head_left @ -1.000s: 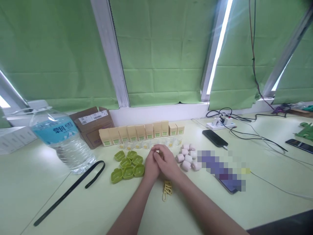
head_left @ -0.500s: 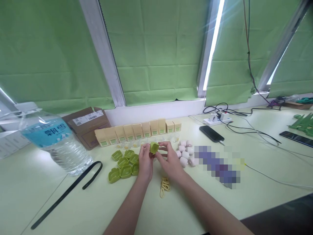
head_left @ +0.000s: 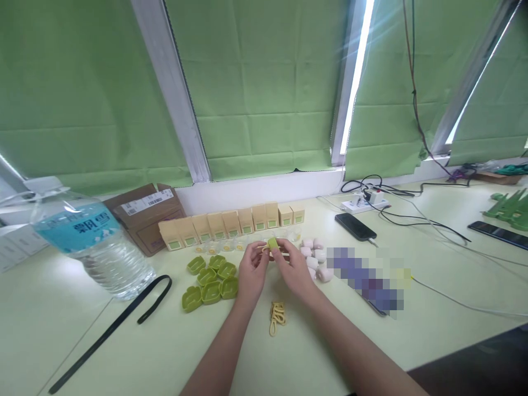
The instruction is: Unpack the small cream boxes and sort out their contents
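Note:
Between my left hand and my right hand, a small green cup is held up over the table, turned on its side. Fingers of both hands close around it. A thin pale-yellow strand shows by the left fingertips; whether it passes through the cup I cannot tell. Several similar green cups lie grouped, open side up, left of my left hand. Below the hands rests a bundle of yellow cord. Several pale pink, rounded cylinders sit just right of my right hand, partly covered by it.
Small kraft boxes line the back, with clear little pieces before them. At left stand a large water bottle, a cardboard box and a black strap. A phone, power strip and cables lie right.
The green cup has turned onto its side and shifted slightly right. Both hands have drawn closer together around it, and a pale-yellow strand now shows at the left fingertips.

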Tool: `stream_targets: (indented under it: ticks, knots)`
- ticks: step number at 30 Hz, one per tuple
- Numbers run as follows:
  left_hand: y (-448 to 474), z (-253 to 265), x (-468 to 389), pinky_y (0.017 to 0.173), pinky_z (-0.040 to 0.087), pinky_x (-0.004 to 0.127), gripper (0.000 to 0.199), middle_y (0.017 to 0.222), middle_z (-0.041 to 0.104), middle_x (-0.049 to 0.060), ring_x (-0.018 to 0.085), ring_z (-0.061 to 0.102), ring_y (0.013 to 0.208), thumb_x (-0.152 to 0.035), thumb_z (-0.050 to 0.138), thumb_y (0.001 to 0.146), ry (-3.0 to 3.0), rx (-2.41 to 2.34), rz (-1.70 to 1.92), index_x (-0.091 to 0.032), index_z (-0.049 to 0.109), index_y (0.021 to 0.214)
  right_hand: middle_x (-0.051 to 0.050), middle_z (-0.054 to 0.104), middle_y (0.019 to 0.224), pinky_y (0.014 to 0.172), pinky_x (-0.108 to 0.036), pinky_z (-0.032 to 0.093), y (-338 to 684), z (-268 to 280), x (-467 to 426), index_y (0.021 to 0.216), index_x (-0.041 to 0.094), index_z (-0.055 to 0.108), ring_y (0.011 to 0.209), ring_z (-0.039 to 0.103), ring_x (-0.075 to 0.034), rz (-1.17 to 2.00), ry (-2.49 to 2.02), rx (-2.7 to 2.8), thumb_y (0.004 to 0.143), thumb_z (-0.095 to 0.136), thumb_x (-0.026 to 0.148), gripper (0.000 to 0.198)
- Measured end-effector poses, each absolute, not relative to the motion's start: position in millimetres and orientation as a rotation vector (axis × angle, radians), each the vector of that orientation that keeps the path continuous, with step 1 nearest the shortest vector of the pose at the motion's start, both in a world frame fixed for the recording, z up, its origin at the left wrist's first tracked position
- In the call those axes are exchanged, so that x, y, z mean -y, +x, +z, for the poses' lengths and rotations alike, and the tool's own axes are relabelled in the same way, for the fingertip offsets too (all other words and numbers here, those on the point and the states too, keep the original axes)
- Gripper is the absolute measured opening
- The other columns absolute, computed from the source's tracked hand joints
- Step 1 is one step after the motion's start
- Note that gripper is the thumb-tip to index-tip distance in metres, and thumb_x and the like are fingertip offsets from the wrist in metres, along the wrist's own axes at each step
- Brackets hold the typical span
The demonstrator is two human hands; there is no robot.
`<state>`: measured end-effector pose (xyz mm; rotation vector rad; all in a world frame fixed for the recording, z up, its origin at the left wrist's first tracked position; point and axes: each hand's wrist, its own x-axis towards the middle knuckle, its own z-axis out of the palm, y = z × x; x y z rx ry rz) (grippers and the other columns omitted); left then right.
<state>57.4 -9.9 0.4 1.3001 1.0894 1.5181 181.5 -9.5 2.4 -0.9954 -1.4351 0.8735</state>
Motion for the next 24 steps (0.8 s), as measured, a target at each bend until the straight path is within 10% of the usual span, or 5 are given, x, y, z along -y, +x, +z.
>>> stream_targets:
  ticks: [24]
  knots:
    - [50.7, -2.3, 11.1, 0.073, 0.055, 0.031, 0.016, 0.079, 0.075, 0.005, 0.02, 0.069, 0.072, -0.034, 0.075, 0.075, 1.489, -1.342, 1.592, -0.021, 0.077, 0.083, -0.009, 0.068, 0.113, 0.074, -0.033, 0.061, 182.4, 3.1, 8.7, 0.109, 0.022, 0.071, 0.089, 0.068, -0.02, 0.779, -1.023, 1.476, 0.089, 0.061, 0.043, 0.03]
